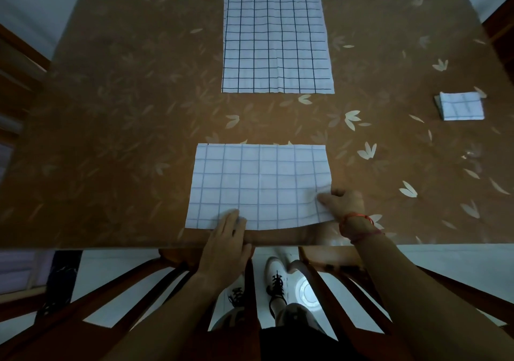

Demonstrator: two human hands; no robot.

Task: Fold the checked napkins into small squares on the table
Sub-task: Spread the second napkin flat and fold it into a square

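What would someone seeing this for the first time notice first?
Probably the near napkin at the front edge of the table, left hand flat on it, right hand pinching its right corner. Beyond it a larger napkin lies spread open; a folded square sits far right.

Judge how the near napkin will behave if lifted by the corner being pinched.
Probably floppy: the near napkin wrinkles where the right hand pinches its corner. Likely light, being thin cloth that lies flat. It may slide on the glossy table; the left hand pressing it should help.
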